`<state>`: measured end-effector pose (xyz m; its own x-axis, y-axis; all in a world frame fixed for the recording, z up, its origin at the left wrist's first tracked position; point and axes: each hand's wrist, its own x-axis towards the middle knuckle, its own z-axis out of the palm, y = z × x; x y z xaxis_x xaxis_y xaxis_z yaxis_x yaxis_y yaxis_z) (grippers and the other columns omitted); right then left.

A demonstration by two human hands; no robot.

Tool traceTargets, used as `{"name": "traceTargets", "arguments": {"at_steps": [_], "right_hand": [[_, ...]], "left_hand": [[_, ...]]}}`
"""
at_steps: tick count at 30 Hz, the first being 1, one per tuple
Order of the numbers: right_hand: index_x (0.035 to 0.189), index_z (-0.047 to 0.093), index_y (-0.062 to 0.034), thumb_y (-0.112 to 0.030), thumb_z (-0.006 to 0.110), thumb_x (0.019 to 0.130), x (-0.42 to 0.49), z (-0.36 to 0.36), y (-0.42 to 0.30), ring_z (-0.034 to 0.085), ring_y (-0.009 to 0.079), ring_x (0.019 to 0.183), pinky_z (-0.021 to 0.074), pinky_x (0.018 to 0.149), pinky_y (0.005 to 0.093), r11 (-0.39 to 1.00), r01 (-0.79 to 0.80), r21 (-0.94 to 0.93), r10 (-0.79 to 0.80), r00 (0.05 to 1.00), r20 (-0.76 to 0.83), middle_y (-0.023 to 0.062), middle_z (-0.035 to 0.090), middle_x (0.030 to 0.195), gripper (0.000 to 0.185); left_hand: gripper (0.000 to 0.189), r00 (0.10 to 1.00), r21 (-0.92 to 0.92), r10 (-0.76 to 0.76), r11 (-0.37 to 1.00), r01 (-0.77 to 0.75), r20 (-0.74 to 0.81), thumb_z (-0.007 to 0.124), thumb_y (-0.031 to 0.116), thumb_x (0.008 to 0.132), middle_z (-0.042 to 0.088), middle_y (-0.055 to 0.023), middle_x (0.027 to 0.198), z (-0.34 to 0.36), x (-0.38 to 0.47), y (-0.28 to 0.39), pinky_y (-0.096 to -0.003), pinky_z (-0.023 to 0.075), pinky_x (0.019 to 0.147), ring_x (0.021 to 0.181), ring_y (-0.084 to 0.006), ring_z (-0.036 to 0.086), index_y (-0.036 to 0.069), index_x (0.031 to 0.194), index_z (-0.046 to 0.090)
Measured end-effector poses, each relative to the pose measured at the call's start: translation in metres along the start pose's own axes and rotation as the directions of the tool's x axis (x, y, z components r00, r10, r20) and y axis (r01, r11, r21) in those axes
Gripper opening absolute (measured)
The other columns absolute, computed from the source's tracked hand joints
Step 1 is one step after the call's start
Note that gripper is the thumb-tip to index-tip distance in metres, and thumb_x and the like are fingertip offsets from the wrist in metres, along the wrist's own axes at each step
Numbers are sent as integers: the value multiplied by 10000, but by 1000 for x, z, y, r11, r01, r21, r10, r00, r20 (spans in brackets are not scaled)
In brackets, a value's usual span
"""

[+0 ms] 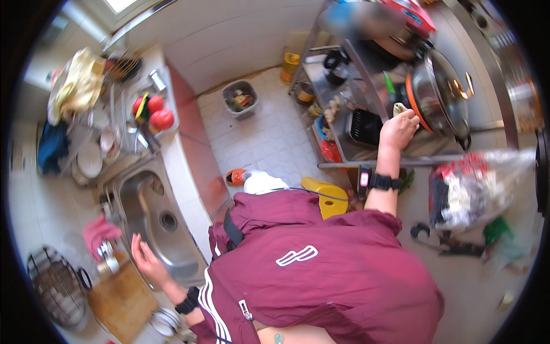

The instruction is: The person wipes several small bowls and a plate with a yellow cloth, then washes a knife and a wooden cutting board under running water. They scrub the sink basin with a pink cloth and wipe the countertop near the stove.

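Observation:
My right hand (398, 129) pinches a small pale, dark-flecked item (399, 108), too small to identify, at the front of a metal shelf rack (365, 162). Just beyond the fingers sits a pot with an orange band (413, 101); its glass lid (449, 96) has a gold-coloured handle. My left hand (148, 260) hovers by the near end of the stainless-steel sink (144, 210), fingers apart and nothing in it. Close to it are a pink cloth (101, 234) over the tap area and a wooden cutting board (122, 299).
Tomatoes (161, 119) fill part of a tray on the left counter, near stacked bowls (89, 159). On the floor stand a scrap bin (242, 112) and a yellow stool (328, 198). A stuffed plastic bag (477, 189) lies right; a wire basket (56, 284) sits lower left.

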<state>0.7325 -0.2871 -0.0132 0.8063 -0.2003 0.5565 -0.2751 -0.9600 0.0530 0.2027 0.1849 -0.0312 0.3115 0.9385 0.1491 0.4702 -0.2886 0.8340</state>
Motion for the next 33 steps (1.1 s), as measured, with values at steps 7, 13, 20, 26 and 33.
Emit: {"name": "traceTargets", "arguments": {"at_steps": [7,13,20,26,33], "right_hand": [[1148,594,-28,-133,521,1077,-121,-101,-224,574,124,958,480,864,277,-12,-423,906,-855,474,210,24,629,1029,147],[1169,607,3,-168,529,1074,-310,-215,-344,544,81,945,475,836,259,-8,-567,824,-856,-422,-298,8,628,1008,211],[1199,657,-15,-260,575,1041,-435,-268,-484,657,117,774,524,673,279,-148,-310,939,-579,-743,-336,34,670,909,303],[1116,657,-48,-335,587,1022,-548,-264,-663,680,150,647,518,522,282,-43,7,999,-711,-703,-26,55,673,858,310],[1221,669,-34,-380,604,1000,-588,-234,-653,727,201,792,587,675,359,3,-157,988,-350,-926,-146,101,750,955,415]], "left_hand": [[316,990,-350,-15,934,63,138,596,140,1028,650,-76,1328,36,-18,5,-339,446,1082,1239,-183,587,53,1327,652],[814,958,-847,-70,453,279,278,637,472,1002,403,-92,1579,44,-26,30,-419,446,1099,1385,-223,477,130,1629,245],[408,703,-881,-682,440,175,-201,750,289,957,713,-59,1135,-25,-36,-19,-327,553,903,1016,-156,687,24,1247,639],[421,506,-925,-828,355,137,-243,724,362,972,711,-50,1149,-39,-9,-64,-331,558,874,1030,-171,698,50,1242,639],[445,453,-875,-849,414,251,-272,669,367,1009,653,-82,1278,-8,42,-102,-345,519,964,1160,-171,640,62,1325,599]]}}
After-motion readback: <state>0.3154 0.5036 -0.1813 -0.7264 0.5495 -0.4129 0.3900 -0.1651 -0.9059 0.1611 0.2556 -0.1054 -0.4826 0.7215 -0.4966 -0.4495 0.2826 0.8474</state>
